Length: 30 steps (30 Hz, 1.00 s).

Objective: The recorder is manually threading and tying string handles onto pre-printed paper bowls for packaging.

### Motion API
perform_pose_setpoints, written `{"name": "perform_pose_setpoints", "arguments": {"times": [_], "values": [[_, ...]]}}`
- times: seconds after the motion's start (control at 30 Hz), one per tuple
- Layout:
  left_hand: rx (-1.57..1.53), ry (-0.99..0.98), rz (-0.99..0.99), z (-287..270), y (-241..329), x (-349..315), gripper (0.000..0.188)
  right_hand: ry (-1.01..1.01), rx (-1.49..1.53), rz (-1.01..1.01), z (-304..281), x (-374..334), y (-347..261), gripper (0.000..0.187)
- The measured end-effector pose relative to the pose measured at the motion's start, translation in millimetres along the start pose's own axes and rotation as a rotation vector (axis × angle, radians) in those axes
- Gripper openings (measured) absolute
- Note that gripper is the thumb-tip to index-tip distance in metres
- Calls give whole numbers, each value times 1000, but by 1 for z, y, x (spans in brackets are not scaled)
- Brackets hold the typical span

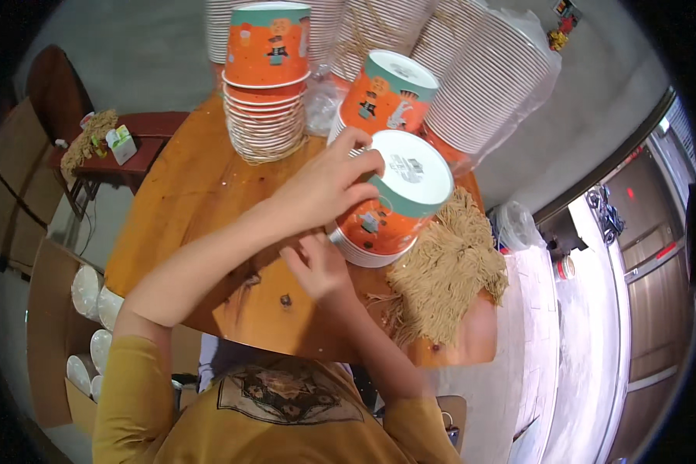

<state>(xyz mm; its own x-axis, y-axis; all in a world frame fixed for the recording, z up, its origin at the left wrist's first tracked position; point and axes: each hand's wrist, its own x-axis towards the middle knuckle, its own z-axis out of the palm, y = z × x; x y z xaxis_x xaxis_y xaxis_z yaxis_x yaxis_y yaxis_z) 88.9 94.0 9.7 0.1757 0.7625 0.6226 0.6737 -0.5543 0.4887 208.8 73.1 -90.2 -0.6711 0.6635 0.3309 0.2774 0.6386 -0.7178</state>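
Note:
A stack of nested orange and green paper buckets (371,228) stands upside down on the wooden table, its white base facing up. My left hand (344,182) is closed on the upper bucket, its bent fingers at the base's left edge. A thin loop of string shows by its fingertips. Lower down, beside the stack's left side, my right hand (317,267) is closed with bent fingers, partly hidden behind my left wrist; what they hold cannot be made out. To the right lies a heap of tan string (456,267).
Another bucket stack (267,46) at the table's far side has tan loops round its rims. A third bucket stack (387,97) stands just behind mine. Tall plastic-wrapped stacks (487,85) line the wall. A cardboard box (50,340) holding white-based containers sits on the floor at left.

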Motion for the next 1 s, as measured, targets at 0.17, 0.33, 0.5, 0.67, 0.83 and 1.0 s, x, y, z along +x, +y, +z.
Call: {"name": "perform_pose_setpoints", "arguments": {"times": [0.17, 0.33, 0.5, 0.67, 0.83, 1.0], "values": [[-64, -26, 44, 1, 7, 16, 13, 96, 21, 99, -51, -63, 9, 17], [-43, -12, 55, -13, 11, 32, 11, 206, 113, 384, -73, -64, 8, 16], [-93, -17, 17, -30, 9, 42, 10, 316, 51, 246, -78, -55, 19, 19], [-375, 173, -149, -69, 30, 38, 9, 278, 23, 343, -84, -52, 32, 12], [-751, 436, -364, -119, -1, -20, 16, 477, -63, 221, -130, -60, 77, 12], [-961, 491, -949, -106, 11, -96, 34, 419, -443, 231, -161, -59, 104, 11]]}}
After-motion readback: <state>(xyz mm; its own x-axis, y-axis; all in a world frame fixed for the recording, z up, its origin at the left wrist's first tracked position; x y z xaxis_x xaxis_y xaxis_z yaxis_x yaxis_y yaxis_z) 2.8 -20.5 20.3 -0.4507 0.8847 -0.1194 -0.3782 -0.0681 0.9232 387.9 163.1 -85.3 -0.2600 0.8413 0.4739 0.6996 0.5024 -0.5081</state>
